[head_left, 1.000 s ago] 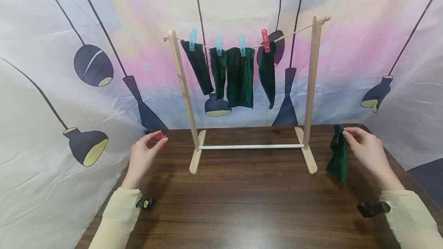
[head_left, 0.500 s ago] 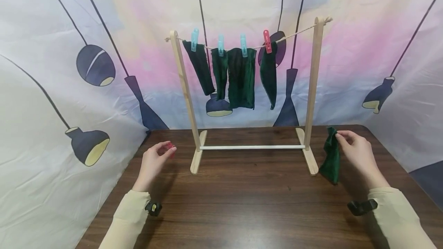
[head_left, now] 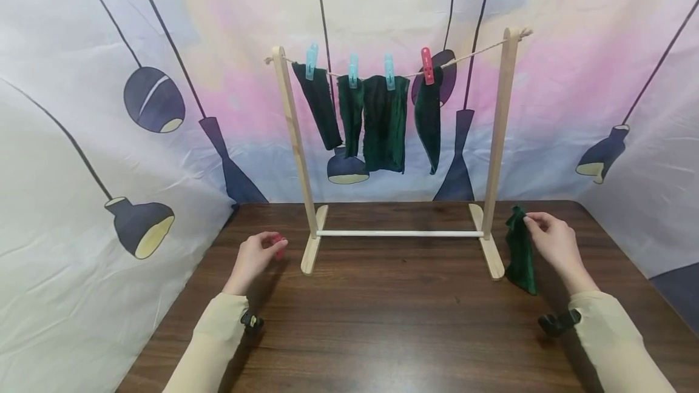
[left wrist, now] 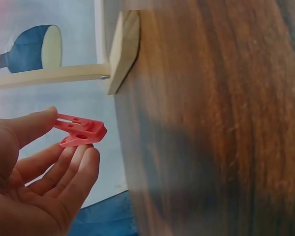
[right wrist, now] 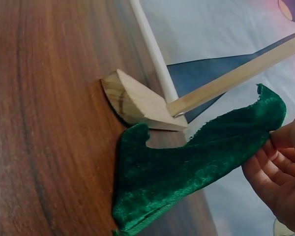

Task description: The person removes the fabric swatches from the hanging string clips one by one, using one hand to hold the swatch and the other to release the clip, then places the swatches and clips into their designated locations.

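Between thumb and fingers, my left hand (head_left: 255, 259) pinches a red clothespin (left wrist: 83, 130), left of the rack's left foot. My right hand (head_left: 554, 244) pinches the upper edge of a green velvet cloth (right wrist: 196, 162), which hangs down beside the rack's right foot. A wooden drying rack (head_left: 297, 144) stands between the hands with a twine line (head_left: 475, 53) strung across its top. Several dark green cloths (head_left: 384, 126) hang from the line. Light blue clothespins (head_left: 353, 71) hold those on the left, and a red clothespin (head_left: 428, 66) holds the rightmost one.
The rack stands on a dark brown wooden table (head_left: 393, 332). A white rod (head_left: 398, 233) joins its two feet low down. Behind the table hangs a printed fabric backdrop (head_left: 229, 29) with painted lamps. Each wrist bears a small black camera (head_left: 559, 323).
Both hands have moved inward toward the rack and slightly down, the left with its red clothespin and the right with the green cloth. The cloths on the line stay put.
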Motion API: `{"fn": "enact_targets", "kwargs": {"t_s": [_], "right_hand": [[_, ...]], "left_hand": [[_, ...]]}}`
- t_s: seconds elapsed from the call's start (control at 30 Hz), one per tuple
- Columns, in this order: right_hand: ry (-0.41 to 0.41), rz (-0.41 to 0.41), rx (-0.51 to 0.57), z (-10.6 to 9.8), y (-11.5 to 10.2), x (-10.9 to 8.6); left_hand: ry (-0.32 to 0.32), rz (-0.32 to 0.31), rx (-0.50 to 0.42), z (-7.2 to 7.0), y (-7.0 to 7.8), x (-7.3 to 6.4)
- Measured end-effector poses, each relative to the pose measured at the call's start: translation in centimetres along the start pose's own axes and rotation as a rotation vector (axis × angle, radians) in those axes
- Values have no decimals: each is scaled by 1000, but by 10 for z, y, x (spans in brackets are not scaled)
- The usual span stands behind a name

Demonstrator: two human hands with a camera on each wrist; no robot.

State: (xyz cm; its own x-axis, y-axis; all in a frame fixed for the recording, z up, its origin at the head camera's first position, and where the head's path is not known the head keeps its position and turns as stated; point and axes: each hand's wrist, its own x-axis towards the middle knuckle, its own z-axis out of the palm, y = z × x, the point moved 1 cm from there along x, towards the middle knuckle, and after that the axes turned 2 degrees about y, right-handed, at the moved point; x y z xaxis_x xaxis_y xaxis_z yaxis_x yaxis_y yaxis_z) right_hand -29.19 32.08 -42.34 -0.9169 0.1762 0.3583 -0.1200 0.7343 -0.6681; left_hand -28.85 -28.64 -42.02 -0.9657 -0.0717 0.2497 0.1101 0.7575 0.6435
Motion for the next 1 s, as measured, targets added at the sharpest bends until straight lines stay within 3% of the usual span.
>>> {"fn": "enact_targets", "kwargs": {"t_s": [0.3,0.7,1.0], "right_hand": [[-21,23,-18,15,12,9],[-86,60,-40,29,24,24],[-181,152,-30,42,28,33]], "left_hand": [[-88,-40,39,15,-8,10],[-128,-60,84,29,-9,18],[-144,-95,113,34,-9,18]]}}
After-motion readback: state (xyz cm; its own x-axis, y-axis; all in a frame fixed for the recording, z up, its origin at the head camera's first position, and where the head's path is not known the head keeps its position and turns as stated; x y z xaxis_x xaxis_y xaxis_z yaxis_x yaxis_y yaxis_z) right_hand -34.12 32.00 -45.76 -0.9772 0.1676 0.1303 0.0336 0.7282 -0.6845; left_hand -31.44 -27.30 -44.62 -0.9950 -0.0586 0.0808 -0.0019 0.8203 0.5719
